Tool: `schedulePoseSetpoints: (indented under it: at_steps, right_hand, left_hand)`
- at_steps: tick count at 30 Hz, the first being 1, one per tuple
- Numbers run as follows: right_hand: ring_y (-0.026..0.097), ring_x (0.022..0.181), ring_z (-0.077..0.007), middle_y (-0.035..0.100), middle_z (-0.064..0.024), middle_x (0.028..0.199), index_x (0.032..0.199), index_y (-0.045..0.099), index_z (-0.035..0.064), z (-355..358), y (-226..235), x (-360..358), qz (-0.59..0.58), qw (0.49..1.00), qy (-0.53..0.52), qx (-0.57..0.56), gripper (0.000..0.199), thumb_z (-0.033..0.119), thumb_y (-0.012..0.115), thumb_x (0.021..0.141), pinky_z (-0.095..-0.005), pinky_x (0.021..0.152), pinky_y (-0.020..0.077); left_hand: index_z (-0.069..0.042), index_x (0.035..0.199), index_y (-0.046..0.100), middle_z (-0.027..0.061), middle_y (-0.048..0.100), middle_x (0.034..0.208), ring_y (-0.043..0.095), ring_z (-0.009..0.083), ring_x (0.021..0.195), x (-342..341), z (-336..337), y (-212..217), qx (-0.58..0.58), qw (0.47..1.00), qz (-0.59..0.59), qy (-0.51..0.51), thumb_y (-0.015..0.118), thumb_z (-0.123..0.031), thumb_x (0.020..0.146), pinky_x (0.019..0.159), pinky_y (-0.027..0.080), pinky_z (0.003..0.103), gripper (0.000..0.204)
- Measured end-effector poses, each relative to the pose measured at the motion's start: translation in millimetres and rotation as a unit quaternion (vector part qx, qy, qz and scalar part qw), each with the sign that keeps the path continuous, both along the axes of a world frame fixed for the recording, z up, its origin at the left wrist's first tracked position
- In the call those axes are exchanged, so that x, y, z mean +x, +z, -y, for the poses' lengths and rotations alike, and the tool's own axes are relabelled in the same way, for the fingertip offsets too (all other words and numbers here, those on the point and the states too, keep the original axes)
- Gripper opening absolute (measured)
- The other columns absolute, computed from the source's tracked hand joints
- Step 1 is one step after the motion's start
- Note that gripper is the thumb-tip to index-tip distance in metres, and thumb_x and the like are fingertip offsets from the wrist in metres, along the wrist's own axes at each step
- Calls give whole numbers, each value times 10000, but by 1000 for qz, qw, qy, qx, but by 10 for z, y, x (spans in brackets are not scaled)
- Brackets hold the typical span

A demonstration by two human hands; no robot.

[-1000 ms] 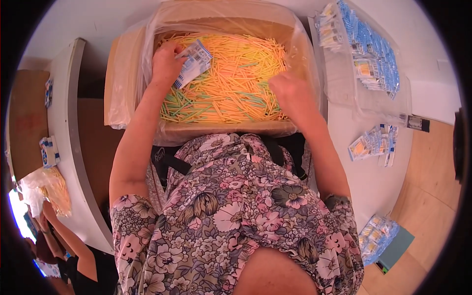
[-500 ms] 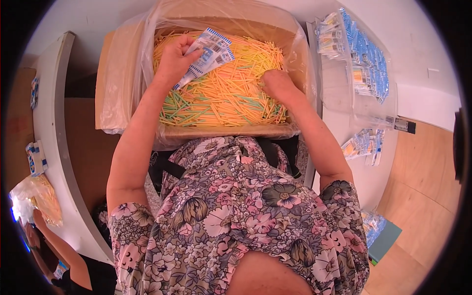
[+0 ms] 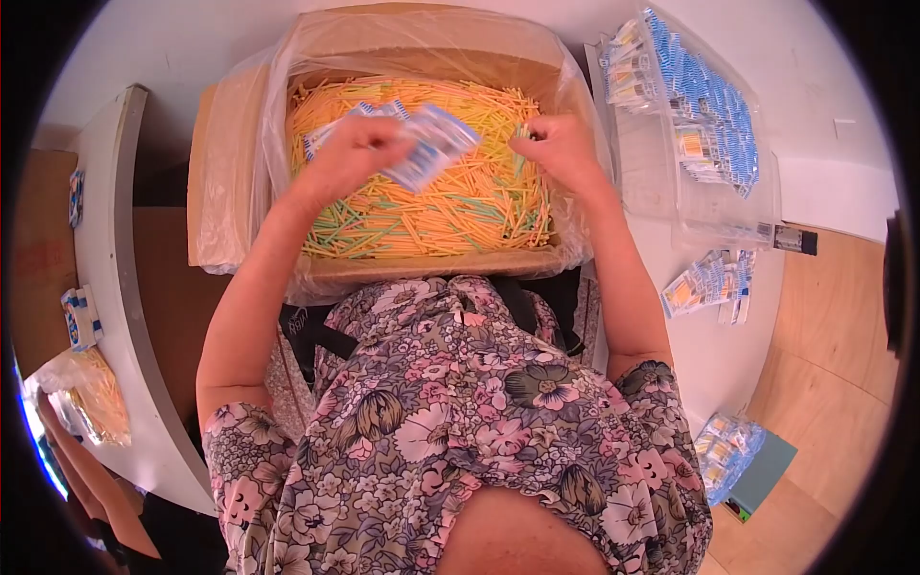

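Note:
Over a plastic-lined cardboard box (image 3: 422,31) full of thin orange, yellow and green sticks (image 3: 450,216), both my hands are at work. My left hand (image 3: 347,161) is closed on small clear packets with blue-and-white printing. One packet (image 3: 433,149) juts out to the right of the fingers, blurred by motion; more packet film (image 3: 379,110) shows behind the hand, and whether it is held or lies on the sticks I cannot tell. At the right side of the box, my right hand (image 3: 572,155) pinches a few thin sticks (image 3: 520,141) between thumb and fingers.
To the right, a clear plastic bin (image 3: 671,206) holds many filled packets in rows, with loose filled packets (image 3: 709,283) below it. A blue-wrapped bundle (image 3: 728,450) sits lower right. At far left, another person's arm (image 3: 96,479) is beside a bag of sticks (image 3: 96,398).
My right hand has risen a little out of the sticks with a few of them pinched. My left hand has shifted right and lower, and its packets have swung toward the right hand.

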State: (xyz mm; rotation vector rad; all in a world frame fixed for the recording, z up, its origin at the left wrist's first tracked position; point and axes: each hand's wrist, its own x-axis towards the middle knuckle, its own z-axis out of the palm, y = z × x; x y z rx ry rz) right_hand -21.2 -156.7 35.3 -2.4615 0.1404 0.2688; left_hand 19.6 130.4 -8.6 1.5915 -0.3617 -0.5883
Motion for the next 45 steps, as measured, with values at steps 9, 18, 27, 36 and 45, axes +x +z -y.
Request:
schedulePoseSetpoints:
  at_steps: [9, 18, 27, 36, 45]
  right_hand:
    - [528, 599, -21, 610, 12, 704, 801, 650, 8, -289, -25, -196, -75, 929, -10, 361, 107, 96, 706, 778, -184, 499, 406]
    - [609, 822, -176, 645, -93, 935, 1093, 630, 55, -382, -160, -329, 152, 952, 154, 216, 275, 135, 630, 830, -274, 650, 472]
    - [583, 585, -261, 565, -97, 650, 784, 599, 62, -456, -252, -280, 254, 957, 136, 35, 206, 256, 631, 846, -332, 532, 463]
    - [577, 685, -180, 582, -73, 764, 849, 569, 54, -251, -476, -184, 182, 960, 117, 178, 95, 141, 608, 848, -318, 607, 465]
    - [563, 1035, -163, 590, -74, 1139, 1219, 501, 27, -372, -266, -261, 127, 948, 174, 233, 645, 221, 809, 688, -324, 890, 460]
  left_hand:
    - [22, 968, 670, 28, 669, 876, 596, 114, 803, -411, 699, 19, -77, 974, -77, -199, 611, -109, 866, 785, 479, 258, 176]
    - [18, 893, 651, 90, 633, 740, 574, 115, 716, -502, 719, -155, -95, 983, 118, -104, 636, -60, 834, 670, 467, 272, 99]
    - [15, 899, 648, 87, 654, 764, 614, 137, 728, -512, 768, -130, -41, 967, 211, -135, 662, -79, 819, 666, 481, 279, 125]
    - [6, 945, 682, 58, 681, 888, 615, 108, 804, -458, 742, -86, -84, 982, -33, -168, 634, -100, 858, 738, 489, 266, 145]
    - [11, 1116, 586, 84, 643, 1049, 615, 159, 949, -317, 764, -114, -343, 882, -324, 2, 560, -157, 918, 866, 483, 309, 261]
